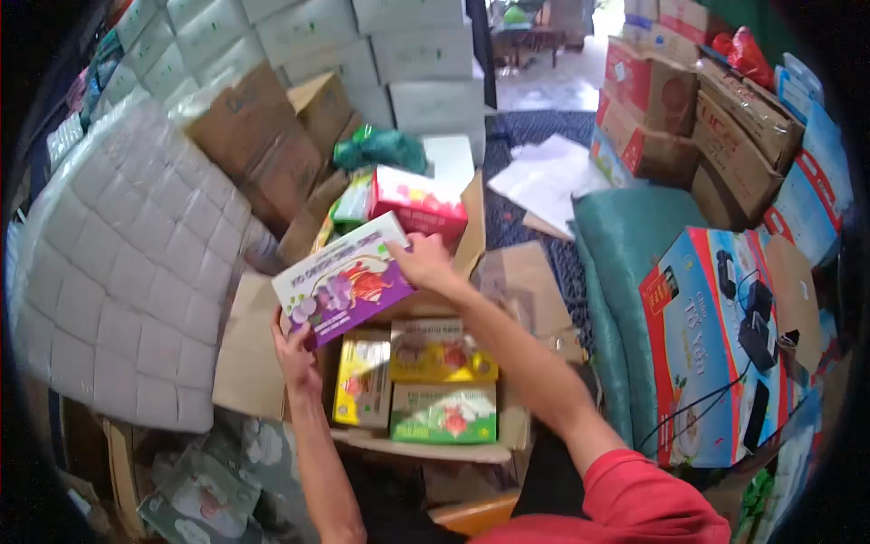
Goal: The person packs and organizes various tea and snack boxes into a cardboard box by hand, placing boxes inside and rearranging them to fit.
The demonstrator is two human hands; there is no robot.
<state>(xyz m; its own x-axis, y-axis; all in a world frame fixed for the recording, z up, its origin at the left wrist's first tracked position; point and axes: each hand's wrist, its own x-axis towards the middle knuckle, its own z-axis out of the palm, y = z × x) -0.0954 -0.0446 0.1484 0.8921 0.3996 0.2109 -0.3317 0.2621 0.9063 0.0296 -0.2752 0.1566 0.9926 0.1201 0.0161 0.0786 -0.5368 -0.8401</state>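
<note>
Between my two hands is a purple-and-white product box [344, 283], tilted, its printing upside down to me. My left hand [297, 356] grips its lower left corner, and my right hand [425, 264] grips its right end. Beneath it stands an open cardboard carton [453, 450]. In the carton lie a yellow box [362, 379] at the left, another yellow box [439, 352] and a green box [444, 414]. A red-and-pink box [419, 201] and a green packet [353, 204] are just beyond the held box.
Plastic-wrapped white stacks [136, 263] rise at the left, with white cartons [317, 36] behind. To the right are a rolled teal mat [616, 299] and a blue-and-red carton [698, 317] carrying black adapters and cables [757, 335]. Paper sheets [539, 177] lie on the floor.
</note>
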